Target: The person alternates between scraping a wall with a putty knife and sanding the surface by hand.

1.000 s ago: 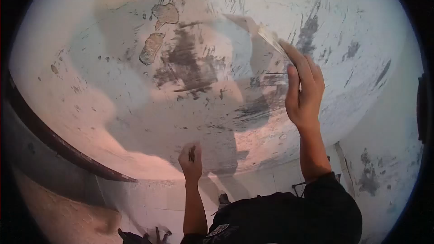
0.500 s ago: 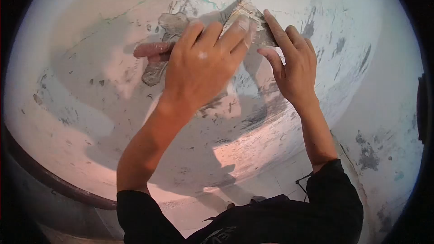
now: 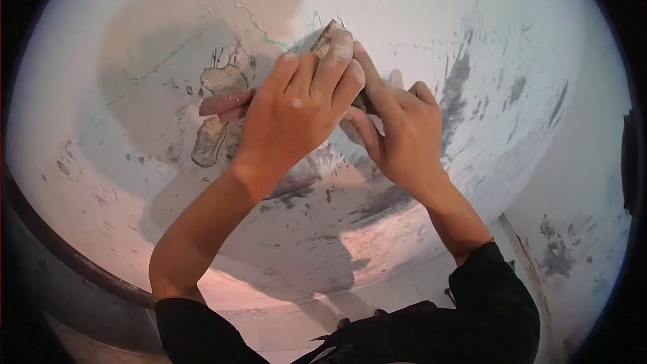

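Observation:
My left hand (image 3: 290,111) is wrapped around a putty knife, back of the hand toward me. Its reddish-brown handle (image 3: 226,104) sticks out to the left of the palm. Past my fingertips a corner of the plaster-smeared blade (image 3: 325,38) shows; the fingers cover most of it. At the blade's right edge is my right hand (image 3: 408,121), thumb and index finger on either side of it. White residue marks my left fingers. Behind the tool, grey plaster patches (image 3: 224,79) stick to the pale wall (image 3: 404,13), beside thin greenish cracks.
Dark smears (image 3: 458,81) streak the wall to the right. A dark curved edge (image 3: 81,263) runs along the lower left. Pale floor tiles (image 3: 269,334) show below, near my black shirt (image 3: 418,337). Shadows of my arms fall across the wall.
Both hands and the putty knife have shifted down in view, the right hand also left. My right thumb and index finger have come closer to my left fingertips. More of the plaster patches shows.

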`<state>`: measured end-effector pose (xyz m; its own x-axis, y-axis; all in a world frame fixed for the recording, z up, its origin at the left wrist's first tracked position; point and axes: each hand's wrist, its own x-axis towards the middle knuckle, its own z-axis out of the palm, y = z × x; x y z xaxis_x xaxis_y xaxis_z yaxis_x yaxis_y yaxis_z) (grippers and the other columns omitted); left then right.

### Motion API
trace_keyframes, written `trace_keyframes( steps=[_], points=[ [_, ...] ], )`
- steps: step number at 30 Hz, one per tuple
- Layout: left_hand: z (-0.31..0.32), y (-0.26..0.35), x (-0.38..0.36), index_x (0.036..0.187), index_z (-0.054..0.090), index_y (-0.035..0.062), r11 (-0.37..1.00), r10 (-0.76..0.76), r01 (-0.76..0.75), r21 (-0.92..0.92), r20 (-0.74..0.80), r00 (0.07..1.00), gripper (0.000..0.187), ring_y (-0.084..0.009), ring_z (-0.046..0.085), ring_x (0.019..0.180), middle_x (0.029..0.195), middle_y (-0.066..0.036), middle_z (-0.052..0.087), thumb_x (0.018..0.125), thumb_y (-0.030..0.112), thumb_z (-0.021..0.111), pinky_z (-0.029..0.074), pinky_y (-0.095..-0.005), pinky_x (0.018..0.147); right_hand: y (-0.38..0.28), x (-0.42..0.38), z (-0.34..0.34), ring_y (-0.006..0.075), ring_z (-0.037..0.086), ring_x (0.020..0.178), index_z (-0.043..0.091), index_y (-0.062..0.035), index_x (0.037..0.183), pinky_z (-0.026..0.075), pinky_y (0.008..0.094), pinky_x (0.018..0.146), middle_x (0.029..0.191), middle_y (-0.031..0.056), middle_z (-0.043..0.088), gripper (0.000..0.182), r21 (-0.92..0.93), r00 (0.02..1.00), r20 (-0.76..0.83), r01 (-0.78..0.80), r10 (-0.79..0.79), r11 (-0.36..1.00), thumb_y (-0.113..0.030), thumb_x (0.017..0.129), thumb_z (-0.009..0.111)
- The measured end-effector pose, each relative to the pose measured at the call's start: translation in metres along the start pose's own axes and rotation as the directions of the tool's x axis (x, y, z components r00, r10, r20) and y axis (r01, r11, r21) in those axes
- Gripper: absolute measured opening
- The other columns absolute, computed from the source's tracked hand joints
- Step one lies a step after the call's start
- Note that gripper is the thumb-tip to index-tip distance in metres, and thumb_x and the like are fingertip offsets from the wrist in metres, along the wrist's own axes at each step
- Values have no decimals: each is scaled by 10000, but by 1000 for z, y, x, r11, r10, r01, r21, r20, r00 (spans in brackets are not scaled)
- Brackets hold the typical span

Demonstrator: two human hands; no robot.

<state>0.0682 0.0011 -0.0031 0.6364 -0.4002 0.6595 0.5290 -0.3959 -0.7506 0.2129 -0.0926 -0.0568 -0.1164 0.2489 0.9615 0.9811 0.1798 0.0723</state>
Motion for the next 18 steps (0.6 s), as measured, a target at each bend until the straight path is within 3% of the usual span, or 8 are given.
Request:
trace_keyframes(
  steps=[2, 6, 8, 12, 15, 17, 18],
  points=[
    [5, 0, -3, 1067, 572, 93, 1000, 1, -1, -16, -10, 1000, 215, -134, 578, 709, 1272, -111, 611, 872, 182, 587, 462, -247, 700, 0, -2, 5, 201, 513, 581, 416, -11, 1474, 337, 317, 614, 771, 59, 654, 707, 54, 1000, -9, -4, 4, 999, -322, 896, 680],
    [11, -1, -8, 1091, 576, 81, 998, 35, -37, -41, -45, 998, 226, -117, 567, 662, 1357, -129, 579, 877, 153, 575, 461, -238, 668, 5, -3, 9, 188, 517, 568, 386, 29, 1474, 346, 309, 620, 737, 60, 657, 748, 175, 1000, -10, -11, 13, 985, -315, 884, 692],
    [6, 1, -7, 1190, 581, 65, 1000, 25, -25, -3, 40, 999, 317, -96, 551, 624, 1426, -133, 539, 879, 124, 565, 451, -219, 643, 9, -1, 7, 168, 484, 528, 392, 51, 1460, 327, 303, 602, 685, 56, 647, 754, 238, 1000, -11, -17, 20, 971, -324, 881, 696],
    [1, 3, -14, 1277, 593, 41, 995, 77, -80, 59, 54, 996, 419, -82, 530, 592, 1425, -121, 548, 863, 100, 574, 440, -205, 621, 16, -3, 7, 195, 517, 562, 356, 47, 1481, 365, 306, 633, 709, 62, 647, 811, 180, 1000, 10, 21, -23, 983, -348, 862, 700],
    [-7, 2, -14, 1344, 563, 20, 994, 94, -100, 30, 161, 983, 479, -98, 643, 678, 1403, -138, 573, 876, 114, 600, 442, -223, 597, 14, -5, 6, 214, 555, 586, 344, 44, 1490, 398, 306, 661, 711, 61, 643, 824, 159, 999, 49, 2, -10, 987, -352, 860, 699],
    [-3, 1, -15, 1271, 641, 13, 994, 95, -98, 37, 68, 993, 441, -83, 522, 585, 1390, -128, 589, 836, 73, 598, 438, -198, 602, 11, -4, 4, 212, 550, 573, 344, 46, 1489, 399, 306, 660, 695, 57, 639, 828, 145, 997, 74, -7, -3, 989, -356, 859, 699],
    [-3, 0, -15, 1271, 641, 13, 994, 95, -97, 42, 68, 993, 441, -83, 522, 585, 1390, -128, 589, 836, 73, 598, 438, -198, 602, 9, -4, 3, 208, 548, 562, 347, 49, 1487, 396, 305, 658, 680, 52, 634, 833, 136, 997, 82, -19, 7, 990, -351, 850, 706]
  ],
)
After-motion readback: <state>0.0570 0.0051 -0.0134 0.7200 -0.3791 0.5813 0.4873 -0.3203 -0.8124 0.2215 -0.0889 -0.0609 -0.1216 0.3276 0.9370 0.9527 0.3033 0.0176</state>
